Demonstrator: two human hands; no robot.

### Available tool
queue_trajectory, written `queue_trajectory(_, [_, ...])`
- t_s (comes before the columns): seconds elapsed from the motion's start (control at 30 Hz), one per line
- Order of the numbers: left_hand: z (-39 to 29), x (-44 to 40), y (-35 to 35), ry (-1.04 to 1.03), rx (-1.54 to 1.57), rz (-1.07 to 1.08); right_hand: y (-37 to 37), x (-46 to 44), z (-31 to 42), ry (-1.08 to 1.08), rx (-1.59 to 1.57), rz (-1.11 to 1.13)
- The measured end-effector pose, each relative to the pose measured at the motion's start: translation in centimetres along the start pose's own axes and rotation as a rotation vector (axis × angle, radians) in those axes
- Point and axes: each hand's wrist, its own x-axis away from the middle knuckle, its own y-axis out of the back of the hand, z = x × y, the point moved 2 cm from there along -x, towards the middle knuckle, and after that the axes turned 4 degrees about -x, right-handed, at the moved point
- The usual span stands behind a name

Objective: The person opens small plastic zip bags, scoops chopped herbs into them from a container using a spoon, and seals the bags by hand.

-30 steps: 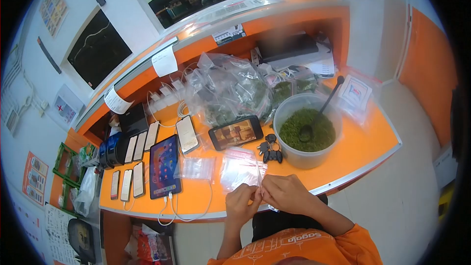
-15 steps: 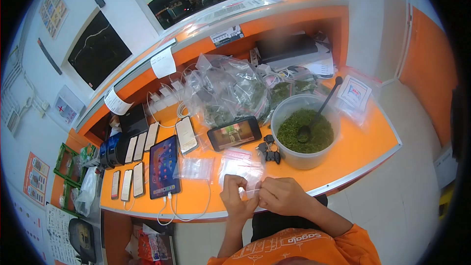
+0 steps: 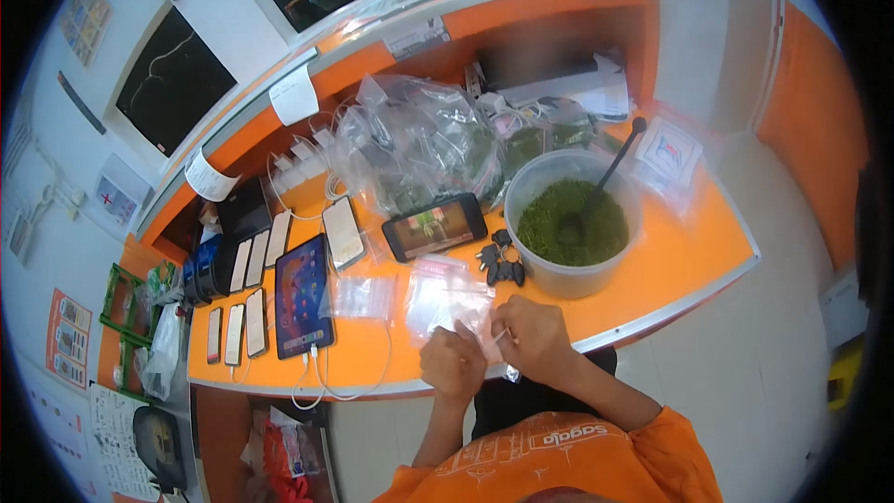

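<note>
My left hand and my right hand are closed at the counter's front edge, close together. A small clear zip bag is pinched between them, partly hidden by the fingers. Just beyond lies a stack of clear zip bags. To the right of my hands stands a translucent plastic bucket holding chopped green leafy stuff. A black long-handled spoon leans in it, its bowl resting in the green stuff. Beside the bucket lies a bunch of keys with black fobs.
A propped phone, a tablet and several phones occupy the left of the orange counter. A large clear bag of packed green pouches sits behind. More plastic bags lie at right. Charging cables hang over the edge.
My hands have drawn slightly apart and turned knuckles up, with the small bag still between them. The whole view has shifted a little, so the counter appears higher.
</note>
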Motion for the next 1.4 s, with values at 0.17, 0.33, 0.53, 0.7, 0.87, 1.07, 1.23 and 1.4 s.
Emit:
queue_trajectory(0.17, [1.2, -0.5, 0.3, 0.026, 0.259, 0.077, 1.0, -0.4, 0.1, -0.149, -0.117, -0.028])
queue_trajectory(0.33, [-0.5, -2.2, -0.2, -0.286, 0.269, 0.184, 3.6, -1.8, 0.3, -0.564, -0.446, 0.133])
queue_trajectory(0.53, [-1.3, -1.4, -2.1, -0.257, 0.401, 0.174, 6.6, -2.9, 1.6, -0.552, -0.448, 0.34])
queue_trajectory(0.7, [-1.5, -1.1, -2.4, -0.021, 0.576, 0.222, 15.0, -4.1, -4.7, -0.499, -0.089, -0.362])
queue_trajectory(0.87, [-1.6, -0.3, -3.4, 0.168, 0.82, 0.212, 15.6, -6.7, -13.2, -0.729, -0.118, -0.171])
queue_trajectory(1.07, [-1.4, 0.1, -4.5, 0.335, 0.843, 0.271, 14.4, -9.0, -13.4, -0.656, -0.195, 0.041])
queue_trajectory(1.23, [-0.9, -0.1, -5.7, 0.402, 0.879, 0.44, 12.3, -8.4, -9.6, -0.065, 0.162, 0.139])
queue_trajectory(1.4, [-1.7, 0.0, -6.8, 0.49, 0.97, 0.596, 10.9, -7.1, -7.3, -0.03, -0.069, 0.385])
